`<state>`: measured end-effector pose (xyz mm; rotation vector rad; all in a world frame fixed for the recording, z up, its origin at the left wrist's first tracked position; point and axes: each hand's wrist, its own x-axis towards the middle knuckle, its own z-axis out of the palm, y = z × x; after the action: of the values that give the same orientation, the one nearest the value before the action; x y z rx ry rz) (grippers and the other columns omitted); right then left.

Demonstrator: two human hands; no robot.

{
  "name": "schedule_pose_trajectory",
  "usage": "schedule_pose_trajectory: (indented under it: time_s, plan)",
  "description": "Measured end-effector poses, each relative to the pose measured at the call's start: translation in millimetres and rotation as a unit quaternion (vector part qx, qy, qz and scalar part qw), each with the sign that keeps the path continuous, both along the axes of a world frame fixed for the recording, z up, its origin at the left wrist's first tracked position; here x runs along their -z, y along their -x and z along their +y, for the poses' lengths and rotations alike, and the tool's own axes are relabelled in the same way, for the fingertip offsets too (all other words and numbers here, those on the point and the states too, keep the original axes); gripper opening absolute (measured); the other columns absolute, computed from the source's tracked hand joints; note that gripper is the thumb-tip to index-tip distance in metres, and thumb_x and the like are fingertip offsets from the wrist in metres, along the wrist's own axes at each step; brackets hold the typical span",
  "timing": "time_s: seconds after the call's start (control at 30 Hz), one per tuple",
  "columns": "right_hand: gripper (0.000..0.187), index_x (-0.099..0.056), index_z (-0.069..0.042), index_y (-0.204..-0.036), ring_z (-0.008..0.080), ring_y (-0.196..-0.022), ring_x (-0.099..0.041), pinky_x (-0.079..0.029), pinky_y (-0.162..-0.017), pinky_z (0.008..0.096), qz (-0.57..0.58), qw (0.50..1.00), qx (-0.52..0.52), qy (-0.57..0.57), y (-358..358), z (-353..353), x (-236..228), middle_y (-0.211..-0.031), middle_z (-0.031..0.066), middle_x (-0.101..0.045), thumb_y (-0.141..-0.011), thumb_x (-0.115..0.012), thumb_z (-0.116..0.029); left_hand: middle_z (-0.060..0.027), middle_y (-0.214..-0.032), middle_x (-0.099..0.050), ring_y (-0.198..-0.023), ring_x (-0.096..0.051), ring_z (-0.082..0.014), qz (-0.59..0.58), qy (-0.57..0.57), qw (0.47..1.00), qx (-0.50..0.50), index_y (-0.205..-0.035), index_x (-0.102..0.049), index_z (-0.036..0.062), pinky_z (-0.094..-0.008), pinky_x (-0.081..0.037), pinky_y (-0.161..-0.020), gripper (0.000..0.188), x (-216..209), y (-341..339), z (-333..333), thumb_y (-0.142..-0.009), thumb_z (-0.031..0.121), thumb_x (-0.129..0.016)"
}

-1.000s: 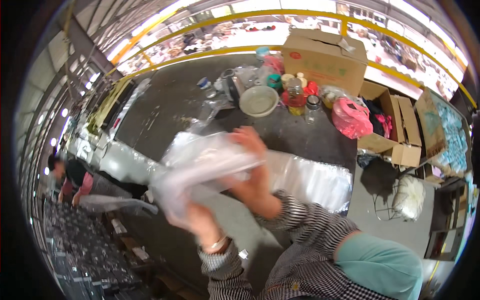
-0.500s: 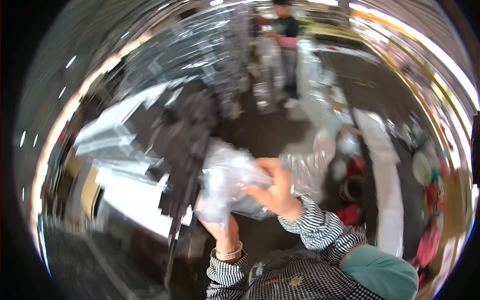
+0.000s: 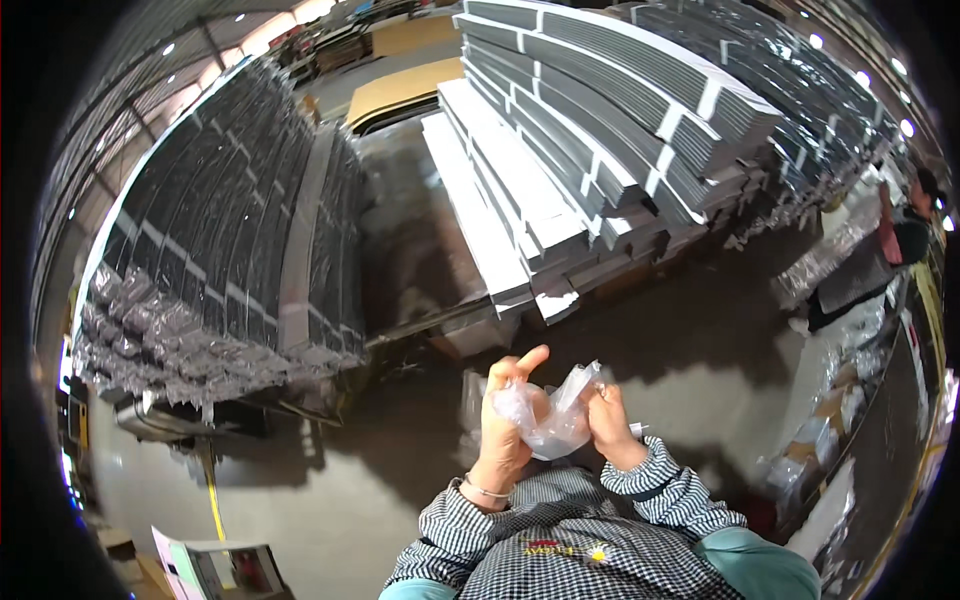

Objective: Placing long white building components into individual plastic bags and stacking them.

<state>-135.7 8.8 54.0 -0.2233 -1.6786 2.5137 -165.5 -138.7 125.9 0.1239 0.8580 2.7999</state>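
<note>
A crumpled clear plastic bag (image 3: pixel 550 435) stretches between my hands, low in front of my checked apron. My right hand (image 3: pixel 608 420) is closed, pinching one bunched end of it. My left hand (image 3: pixel 503 425) has the plastic across its palm and partly curled fingers, with one fingertip sticking up. More of the film hangs blurred at the outer side of the left hand. The bag's opening cannot be made out.
Long dark panels with white bands lie in a tall stack (image 3: pixel 600 110) ahead. A plastic-wrapped stack of dark panels (image 3: pixel 210 240) stands at the left on a low support. At far right a person (image 3: pixel 880 255) stands near loose clear film. A box-like item (image 3: pixel 225 570) sits lower left.
My view has swung left, bringing the wrapped stack into sight and shifting the other person to the right edge. My hands are nearer my body, with the plastic now stretched between them.
</note>
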Motion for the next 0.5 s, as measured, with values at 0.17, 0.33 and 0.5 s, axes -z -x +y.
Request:
schedule_pose_trajectory:
  time_s: [0.17, 0.33, 0.5]
  plan:
    - [0.02, -0.068, -0.005, -0.099, 0.0163, -0.084, -0.065, -0.053, -0.08, 0.0326, 0.045, 0.988, -0.074, 0.13, 14.3, -7.3, 3.2, -0.095, 0.0019, -0.068, -0.103, -0.054, -0.019, -0.0235, -0.129, -0.061, -0.113, -0.06, -0.0283, 0.145, 0.157, 0.976, 0.042, -0.079, -0.053, 0.0071, -0.0415, -0.049, -0.094, 0.017, 5.6, 10.7, -22.8, -0.086, 0.01, -0.067]
    - [0.025, -0.064, -0.005, -0.107, 0.0345, -0.106, -0.06, -0.048, -0.095, 0.0437, 0.341, 0.806, 0.07, -0.478, 57.6, 37.9, -143.5, -0.107, 0.013, -0.064, -0.086, -0.073, -0.015, -0.0162, -0.099, -0.07, -0.083, -0.068, -0.0234, 0.07, 0.032, 0.989, -0.127, -0.079, -0.042, 0.016, -0.0354, -0.058, -0.075, 0.034, -21.3, 4.1, -45.0, -0.088, 0.011, -0.075]
    - [0.053, -0.058, -0.002, -0.121, 0.0427, -0.134, -0.038, -0.032, -0.109, 0.0542, 0.386, 0.522, 0.433, -0.625, 86.8, 171.6, -293.0, -0.142, 0.0208, -0.044, -0.078, -0.081, -0.024, -0.0125, -0.091, -0.07, -0.057, -0.057, -0.0153, 0.074, 0.02, 0.987, -0.142, -0.089, -0.045, 0.0178, -0.0298, -0.048, -0.059, 0.022, -53.1, 4.9, -40.8, -0.096, 0.016, -0.066]
